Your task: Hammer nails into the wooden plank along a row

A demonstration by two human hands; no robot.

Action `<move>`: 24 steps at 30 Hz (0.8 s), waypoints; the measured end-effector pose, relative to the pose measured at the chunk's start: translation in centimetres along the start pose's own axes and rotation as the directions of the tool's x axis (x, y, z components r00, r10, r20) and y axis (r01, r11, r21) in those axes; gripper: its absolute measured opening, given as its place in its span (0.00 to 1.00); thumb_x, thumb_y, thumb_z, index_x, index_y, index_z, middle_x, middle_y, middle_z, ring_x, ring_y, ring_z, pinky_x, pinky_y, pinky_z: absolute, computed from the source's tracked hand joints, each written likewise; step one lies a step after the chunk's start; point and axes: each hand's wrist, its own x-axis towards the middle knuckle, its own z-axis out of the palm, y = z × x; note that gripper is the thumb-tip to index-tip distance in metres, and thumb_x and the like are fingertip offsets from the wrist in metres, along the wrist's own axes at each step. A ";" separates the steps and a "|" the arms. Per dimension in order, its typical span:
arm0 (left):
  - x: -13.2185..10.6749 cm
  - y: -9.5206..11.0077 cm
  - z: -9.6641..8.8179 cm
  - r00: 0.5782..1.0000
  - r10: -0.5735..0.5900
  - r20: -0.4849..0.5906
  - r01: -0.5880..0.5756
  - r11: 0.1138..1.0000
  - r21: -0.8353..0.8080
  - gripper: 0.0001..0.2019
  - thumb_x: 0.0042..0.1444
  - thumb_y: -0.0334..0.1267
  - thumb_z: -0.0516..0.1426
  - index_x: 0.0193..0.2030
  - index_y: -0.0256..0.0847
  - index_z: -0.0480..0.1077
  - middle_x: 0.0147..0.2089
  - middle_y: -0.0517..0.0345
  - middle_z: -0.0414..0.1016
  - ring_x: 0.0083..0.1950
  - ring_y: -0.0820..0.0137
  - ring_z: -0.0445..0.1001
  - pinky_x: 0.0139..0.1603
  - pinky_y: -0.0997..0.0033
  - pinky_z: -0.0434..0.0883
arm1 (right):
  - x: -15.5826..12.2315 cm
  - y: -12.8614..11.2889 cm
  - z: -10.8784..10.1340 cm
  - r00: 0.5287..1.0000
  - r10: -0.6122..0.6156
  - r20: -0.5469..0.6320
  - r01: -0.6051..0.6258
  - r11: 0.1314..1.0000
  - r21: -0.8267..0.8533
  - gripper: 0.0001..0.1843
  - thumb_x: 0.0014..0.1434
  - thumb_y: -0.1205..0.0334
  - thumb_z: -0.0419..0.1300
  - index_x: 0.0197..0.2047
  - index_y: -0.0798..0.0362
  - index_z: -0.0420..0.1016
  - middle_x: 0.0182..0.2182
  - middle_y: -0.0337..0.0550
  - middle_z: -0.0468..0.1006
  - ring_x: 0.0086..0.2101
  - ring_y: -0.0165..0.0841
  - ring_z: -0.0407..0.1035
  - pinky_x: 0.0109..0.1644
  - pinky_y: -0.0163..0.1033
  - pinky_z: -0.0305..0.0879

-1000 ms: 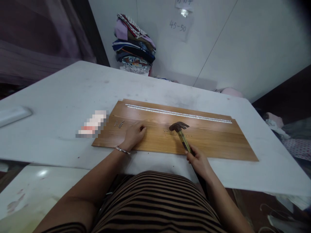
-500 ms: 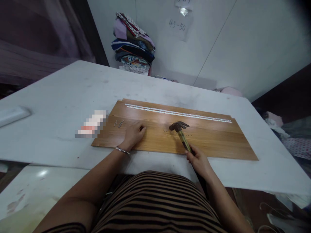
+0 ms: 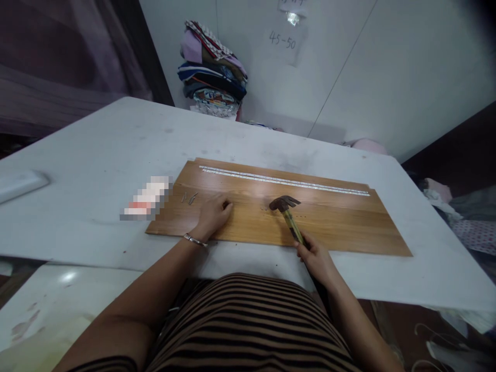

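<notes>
A long wooden board [image 3: 341, 219] lies on the white table [image 3: 96, 155], with a shiny metal strip [image 3: 287, 181] running along its far edge. My right hand [image 3: 315, 258] is closed round the yellow handle of a claw hammer [image 3: 287, 209], whose dark head rests on the board beside a row of small dots. My left hand [image 3: 213, 214] rests on the board's left part with its fingers curled under. A few loose nails [image 3: 189, 197] lie on the board just left of that hand.
A blurred white and red object [image 3: 147, 199] lies on the table left of the board. A white flat thing [image 3: 21, 183] sits at the far left edge. Folded fabrics [image 3: 211, 67] are stacked against the wall behind the table. Cloth lies at the right.
The hammer and my right hand have shifted very slightly to the left. My left hand has stayed in place on the board.
</notes>
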 end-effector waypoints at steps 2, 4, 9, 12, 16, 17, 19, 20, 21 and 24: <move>0.0 0.0 0.0 1.000 -0.003 0.002 0.003 1.000 0.001 0.08 0.59 0.40 0.52 0.32 0.44 0.70 0.38 0.51 0.78 0.43 0.60 0.76 0.47 0.60 0.71 | -0.1 0.0 0.0 1.000 0.009 0.000 -0.009 1.000 0.003 0.24 0.59 0.50 0.60 0.54 0.53 0.81 0.28 0.39 0.76 0.27 0.34 0.66 0.33 0.40 0.66; 0.0 0.0 0.0 1.000 -0.003 -0.001 0.003 1.000 0.003 0.08 0.58 0.39 0.52 0.32 0.42 0.70 0.38 0.51 0.79 0.43 0.61 0.75 0.47 0.62 0.71 | -0.1 0.0 0.1 1.000 0.020 0.005 -0.020 1.000 0.009 0.23 0.59 0.50 0.60 0.53 0.53 0.81 0.26 0.38 0.74 0.26 0.34 0.65 0.32 0.40 0.65; 0.0 0.0 0.0 1.000 -0.006 0.009 0.006 1.000 0.022 0.08 0.60 0.39 0.52 0.33 0.41 0.70 0.39 0.52 0.78 0.43 0.63 0.74 0.47 0.64 0.70 | 0.0 -0.1 -0.1 1.000 0.018 -0.002 -0.018 1.000 0.017 0.25 0.58 0.50 0.60 0.54 0.54 0.81 0.25 0.38 0.74 0.26 0.34 0.65 0.32 0.40 0.65; 0.0 0.0 0.0 1.000 -0.010 0.019 0.009 0.999 0.032 0.08 0.61 0.38 0.52 0.34 0.41 0.70 0.40 0.52 0.78 0.43 0.64 0.74 0.48 0.65 0.70 | 0.1 -0.2 -0.3 1.000 -0.005 -0.015 0.005 1.000 0.015 0.27 0.59 0.50 0.60 0.57 0.54 0.80 0.29 0.40 0.78 0.29 0.36 0.68 0.34 0.41 0.67; 0.0 0.0 0.1 1.000 -0.022 0.021 0.022 0.999 0.038 0.08 0.61 0.38 0.52 0.35 0.40 0.70 0.40 0.52 0.78 0.44 0.64 0.74 0.48 0.65 0.69 | 0.3 -0.2 -0.4 1.000 -0.029 -0.007 0.029 1.000 0.012 0.27 0.59 0.51 0.60 0.59 0.52 0.80 0.33 0.42 0.81 0.32 0.38 0.71 0.36 0.41 0.68; 0.0 0.0 0.1 0.999 -0.025 0.023 0.024 0.999 0.037 0.08 0.61 0.38 0.52 0.35 0.40 0.70 0.40 0.52 0.78 0.44 0.64 0.74 0.48 0.65 0.69 | 0.3 -0.1 -0.4 1.000 -0.029 -0.004 0.029 1.000 0.011 0.27 0.59 0.51 0.60 0.59 0.52 0.79 0.33 0.42 0.81 0.32 0.38 0.71 0.36 0.41 0.68; 0.0 0.1 0.1 0.999 -0.021 0.025 0.020 0.999 0.034 0.08 0.61 0.38 0.52 0.34 0.40 0.70 0.40 0.53 0.78 0.43 0.65 0.73 0.48 0.66 0.68 | 0.4 0.0 -0.3 1.000 -0.025 -0.003 0.025 1.000 0.011 0.28 0.59 0.51 0.60 0.60 0.52 0.79 0.34 0.42 0.81 0.32 0.37 0.71 0.35 0.41 0.68; 0.0 0.1 0.0 1.000 -0.016 0.027 0.016 0.999 0.034 0.08 0.61 0.38 0.52 0.34 0.40 0.70 0.40 0.53 0.78 0.43 0.65 0.73 0.48 0.66 0.68 | 0.4 0.1 -0.3 1.000 -0.020 -0.003 0.020 1.000 0.012 0.28 0.59 0.51 0.60 0.60 0.52 0.79 0.34 0.42 0.81 0.31 0.37 0.70 0.35 0.41 0.68; 0.0 0.1 0.0 1.000 -0.014 0.026 0.013 0.999 0.035 0.07 0.61 0.38 0.52 0.34 0.40 0.70 0.40 0.53 0.78 0.43 0.65 0.73 0.47 0.66 0.68 | 0.4 0.2 -0.2 1.000 -0.015 -0.003 0.015 1.000 0.014 0.28 0.59 0.51 0.60 0.60 0.53 0.78 0.33 0.42 0.81 0.30 0.36 0.70 0.35 0.41 0.68; 0.0 0.1 0.0 1.000 -0.011 0.025 0.010 0.999 0.047 0.07 0.61 0.38 0.53 0.34 0.40 0.70 0.40 0.52 0.78 0.43 0.64 0.73 0.48 0.65 0.67 | 0.3 0.3 0.0 1.000 0.006 0.001 -0.006 1.000 0.011 0.27 0.58 0.50 0.60 0.57 0.53 0.80 0.30 0.40 0.79 0.27 0.34 0.67 0.33 0.40 0.66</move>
